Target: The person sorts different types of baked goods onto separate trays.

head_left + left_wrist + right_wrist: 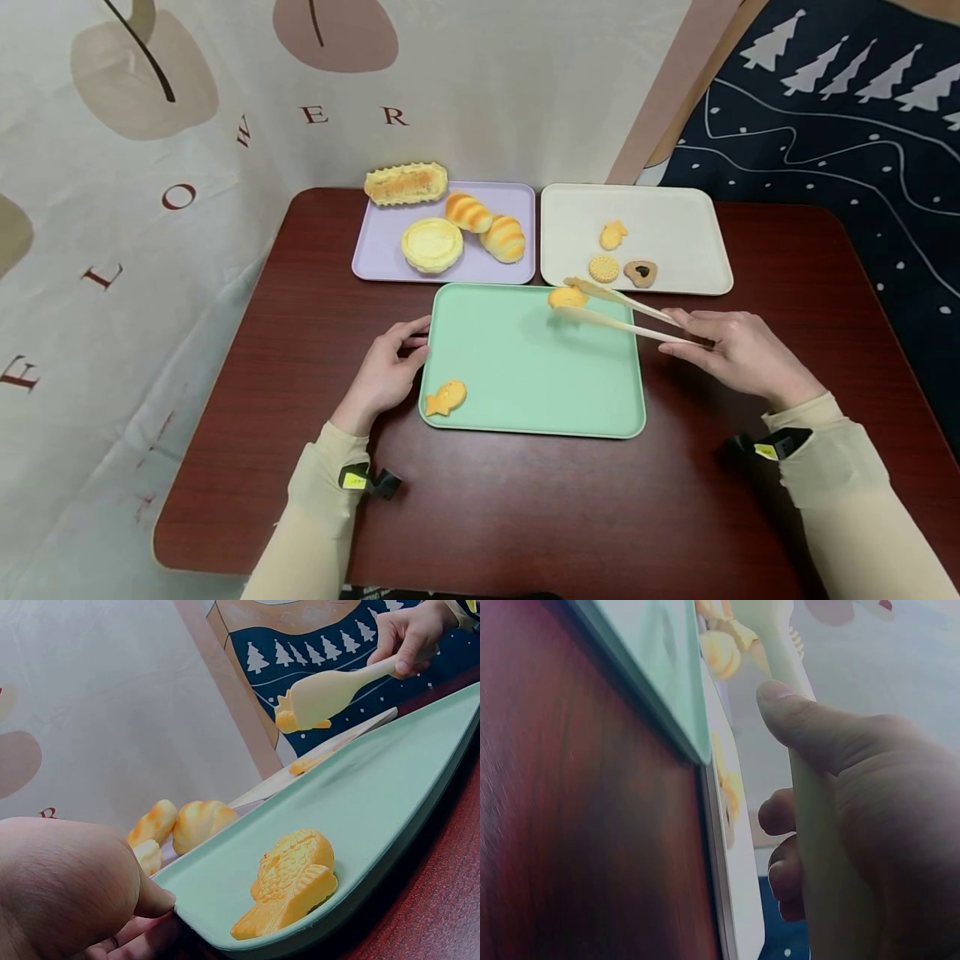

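Note:
My right hand (738, 350) grips pale tongs (637, 331), their arms reaching left over the mint-green tray (540, 375). Between the tong tips is a golden cookie (567, 297), held above the tray in the left wrist view and partly hidden by a broad tong blade (322, 697). The thumb (810, 720) lies along one tong arm, with fingers on its other side. At the tray's left edge, my left hand (386, 367) has its fingertips right at the rim, fingers loosely bent. A fish-shaped cookie (446, 398) lies in the tray's near left corner.
Behind, a lilac tray (487, 271) bears a long pastry (406, 183), a round tart (432, 245) and two striped rolls (503, 239). Next to it, a white tray (682, 242) holds a small golden cookie (613, 234), a round biscuit (603, 268) and a brown heart-shaped cookie (641, 273).

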`<state>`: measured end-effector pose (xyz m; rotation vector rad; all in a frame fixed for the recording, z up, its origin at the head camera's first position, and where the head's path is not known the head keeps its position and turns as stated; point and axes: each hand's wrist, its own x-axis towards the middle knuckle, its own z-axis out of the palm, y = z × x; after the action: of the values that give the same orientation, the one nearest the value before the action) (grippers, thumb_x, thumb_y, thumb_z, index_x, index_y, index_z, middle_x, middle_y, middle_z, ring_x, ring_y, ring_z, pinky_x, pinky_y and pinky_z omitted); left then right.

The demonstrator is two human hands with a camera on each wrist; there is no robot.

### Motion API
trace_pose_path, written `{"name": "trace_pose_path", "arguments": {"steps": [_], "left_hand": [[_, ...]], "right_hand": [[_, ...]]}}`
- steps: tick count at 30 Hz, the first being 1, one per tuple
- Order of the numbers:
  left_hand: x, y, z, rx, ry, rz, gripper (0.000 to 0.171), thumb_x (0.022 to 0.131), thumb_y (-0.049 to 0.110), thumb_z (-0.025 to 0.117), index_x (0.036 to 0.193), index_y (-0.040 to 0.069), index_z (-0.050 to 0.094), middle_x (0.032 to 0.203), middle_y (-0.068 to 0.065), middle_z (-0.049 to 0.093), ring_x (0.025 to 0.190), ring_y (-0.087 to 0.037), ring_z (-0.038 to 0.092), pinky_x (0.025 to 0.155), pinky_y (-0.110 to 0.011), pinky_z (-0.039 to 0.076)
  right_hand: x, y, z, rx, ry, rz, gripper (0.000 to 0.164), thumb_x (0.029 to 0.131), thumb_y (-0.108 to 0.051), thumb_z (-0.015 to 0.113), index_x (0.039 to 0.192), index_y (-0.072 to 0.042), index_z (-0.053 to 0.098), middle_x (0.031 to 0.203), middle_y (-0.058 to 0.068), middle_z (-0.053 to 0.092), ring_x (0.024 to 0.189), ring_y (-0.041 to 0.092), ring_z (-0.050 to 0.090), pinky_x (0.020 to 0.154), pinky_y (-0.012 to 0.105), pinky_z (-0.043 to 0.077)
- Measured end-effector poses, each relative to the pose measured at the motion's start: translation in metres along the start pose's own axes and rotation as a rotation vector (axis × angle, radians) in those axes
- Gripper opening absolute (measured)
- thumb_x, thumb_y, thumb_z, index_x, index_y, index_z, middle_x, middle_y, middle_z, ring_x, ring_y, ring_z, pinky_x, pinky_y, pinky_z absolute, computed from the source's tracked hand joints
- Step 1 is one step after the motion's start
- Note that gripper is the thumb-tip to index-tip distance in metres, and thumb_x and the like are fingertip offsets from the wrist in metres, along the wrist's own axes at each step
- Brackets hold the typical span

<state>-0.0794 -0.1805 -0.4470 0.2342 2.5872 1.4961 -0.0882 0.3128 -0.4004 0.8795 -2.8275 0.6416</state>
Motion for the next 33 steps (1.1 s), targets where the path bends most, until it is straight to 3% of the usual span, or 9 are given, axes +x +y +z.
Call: {"name": "trace_pose_path", "arguments": {"steps": [7, 17, 21, 24, 28, 31, 33], "left_hand": [[0.0, -0.001, 0.0, 0.003, -0.003, 0.014, 0.046, 0.099, 0.005, 0.056, 0.144, 0.01, 0.05, 0.126, -0.007, 0.057, 0.112, -0.023, 0.058, 0.091, -0.042, 0.05], [-0.001, -0.002, 0.0, 0.009, -0.002, 0.021, 0.046, 0.099, 0.005, 0.056, 0.144, 0.009, 0.05, 0.126, -0.007, 0.057, 0.111, -0.024, 0.058, 0.091, -0.042, 0.05], [-0.001, -0.003, 0.001, 0.005, -0.001, 0.018, 0.045, 0.099, 0.005, 0.056, 0.144, 0.01, 0.05, 0.126, -0.006, 0.057, 0.111, -0.023, 0.058, 0.091, -0.042, 0.05], [-0.001, -0.003, 0.001, 0.001, -0.001, 0.018, 0.045, 0.099, 0.005, 0.056, 0.144, 0.01, 0.05, 0.126, -0.006, 0.057, 0.111, -0.023, 0.058, 0.091, -0.042, 0.05], [0.0, -0.003, 0.001, -0.004, -0.001, 0.024, 0.045, 0.099, 0.005, 0.056, 0.144, 0.009, 0.05, 0.126, -0.007, 0.057, 0.111, -0.024, 0.058, 0.091, -0.042, 0.05], [0.0, -0.003, 0.001, -0.003, -0.001, 0.025, 0.046, 0.099, 0.005, 0.056, 0.144, 0.009, 0.05, 0.126, -0.007, 0.057, 0.111, -0.023, 0.058, 0.091, -0.042, 0.05], [0.0, -0.003, 0.001, -0.002, 0.0, 0.026, 0.046, 0.099, 0.005, 0.056, 0.144, 0.009, 0.05, 0.126, -0.007, 0.057, 0.111, -0.023, 0.058, 0.091, -0.042, 0.05]], "right_hand": [[-0.002, 0.015, -0.008, 0.027, 0.01, 0.106, 0.051, 0.084, -0.03, 0.079, 0.131, -0.016, 0.065, 0.113, 0.006, 0.07, 0.063, 0.013, 0.047, 0.048, 0.019, 0.035], [-0.005, 0.034, -0.015, 0.079, -0.008, 0.313, 0.055, 0.087, -0.042, 0.074, 0.136, -0.021, 0.061, 0.121, 0.01, 0.067, 0.072, 0.018, 0.047, 0.049, 0.027, 0.035], [-0.009, 0.044, -0.02, 0.097, -0.025, 0.394, 0.062, 0.087, -0.046, 0.072, 0.139, -0.017, 0.057, 0.13, 0.016, 0.061, 0.082, 0.023, 0.052, 0.054, 0.026, 0.035], [-0.01, 0.05, -0.026, 0.104, -0.032, 0.448, 0.067, 0.087, -0.048, 0.071, 0.141, -0.012, 0.054, 0.135, 0.019, 0.055, 0.101, 0.029, 0.058, 0.065, 0.027, 0.04], [-0.013, 0.058, -0.032, 0.113, -0.031, 0.49, 0.068, 0.089, -0.049, 0.069, 0.143, -0.011, 0.051, 0.139, 0.019, 0.051, 0.121, 0.038, 0.053, 0.084, 0.047, 0.046], [-0.014, 0.064, -0.034, 0.124, -0.041, 0.523, 0.068, 0.09, -0.05, 0.067, 0.144, -0.014, 0.05, 0.14, 0.02, 0.049, 0.124, 0.042, 0.05, 0.088, 0.062, 0.041], [-0.015, 0.067, -0.034, 0.119, -0.048, 0.539, 0.067, 0.09, -0.052, 0.066, 0.145, -0.017, 0.049, 0.141, 0.019, 0.048, 0.124, 0.042, 0.049, 0.088, 0.063, 0.04]]}}
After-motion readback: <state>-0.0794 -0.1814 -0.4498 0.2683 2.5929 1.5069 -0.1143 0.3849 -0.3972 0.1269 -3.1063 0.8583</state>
